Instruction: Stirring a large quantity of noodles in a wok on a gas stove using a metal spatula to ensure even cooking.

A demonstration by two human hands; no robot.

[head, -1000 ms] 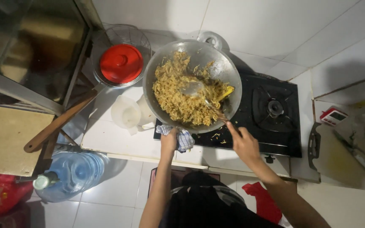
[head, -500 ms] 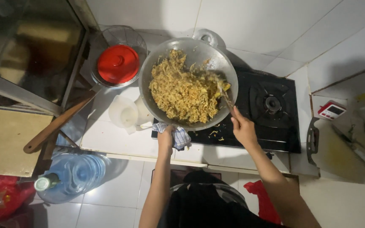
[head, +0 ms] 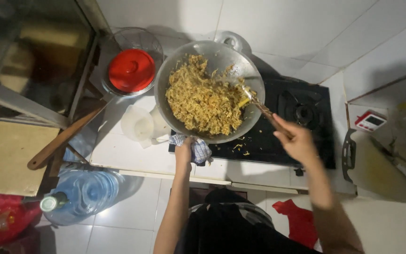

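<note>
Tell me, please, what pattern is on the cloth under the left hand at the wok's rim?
A blue-and-white checked cloth, gripped by the left hand; the head view shows it.

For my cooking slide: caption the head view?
Left hand grips round metal wok with checked cloth; right hand stirs.

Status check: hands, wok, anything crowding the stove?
Left hand grips wok rim through checked cloth. Right hand holds spatula, tip in the fried noodles. Food scraps on black stove; red-lidded bowl just left of wok.
</note>
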